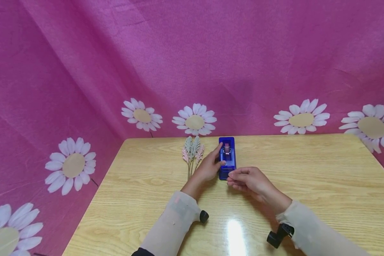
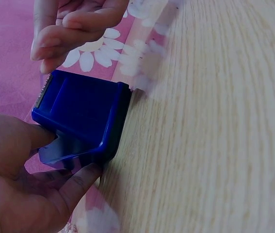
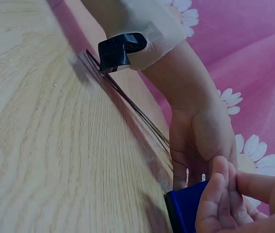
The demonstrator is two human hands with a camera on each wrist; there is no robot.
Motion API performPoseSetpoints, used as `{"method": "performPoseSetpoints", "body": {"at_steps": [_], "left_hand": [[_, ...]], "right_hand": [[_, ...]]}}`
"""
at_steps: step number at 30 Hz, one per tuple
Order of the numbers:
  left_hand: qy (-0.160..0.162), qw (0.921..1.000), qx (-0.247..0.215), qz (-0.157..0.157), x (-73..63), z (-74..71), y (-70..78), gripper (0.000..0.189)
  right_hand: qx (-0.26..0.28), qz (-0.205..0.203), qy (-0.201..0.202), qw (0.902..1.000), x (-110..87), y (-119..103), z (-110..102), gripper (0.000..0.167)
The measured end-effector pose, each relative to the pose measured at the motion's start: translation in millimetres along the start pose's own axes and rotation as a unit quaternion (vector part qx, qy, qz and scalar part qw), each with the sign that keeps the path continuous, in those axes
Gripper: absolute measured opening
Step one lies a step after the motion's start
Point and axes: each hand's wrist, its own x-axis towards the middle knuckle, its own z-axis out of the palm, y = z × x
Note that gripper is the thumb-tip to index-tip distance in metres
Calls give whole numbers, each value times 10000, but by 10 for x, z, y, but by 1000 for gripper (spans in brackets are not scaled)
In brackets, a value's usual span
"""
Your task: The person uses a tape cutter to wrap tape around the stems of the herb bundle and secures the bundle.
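Note:
A blue tape dispenser (image 1: 227, 163) stands on the table, its roll near the far end and its toothed cutter (image 2: 43, 91) at the near end. My left hand (image 1: 208, 167) grips the dispenser from the left, thumb on one side and fingers around the body. At the cutter end is my right hand (image 1: 251, 181), thumb and forefinger pinched together. A faint clear strip of tape seems to run from the cutter to those fingertips; it is hard to make out. In the right wrist view, the right fingers (image 3: 219, 194) partly hide the dispenser (image 3: 188, 204).
Left of the dispenser lie several artificial flower stems (image 1: 192, 153) with grey-green and pink heads, partly behind the left wrist. The wooden table (image 1: 307, 160) meets a pink flowered cloth (image 1: 243, 64) at its back and left edges.

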Motion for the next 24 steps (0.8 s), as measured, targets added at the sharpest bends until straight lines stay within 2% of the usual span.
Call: {"method": "performPoseSetpoints", "body": {"at_steps": [16, 24], "left_hand": [[2, 10000, 70, -37, -1, -3, 2, 69], [47, 10000, 7, -62, -7, 2, 10, 69]], "right_hand": [[-83, 77, -102, 9999, -114, 45, 82, 13], [-104, 48, -169, 9998, -173, 62, 116, 16]]}}
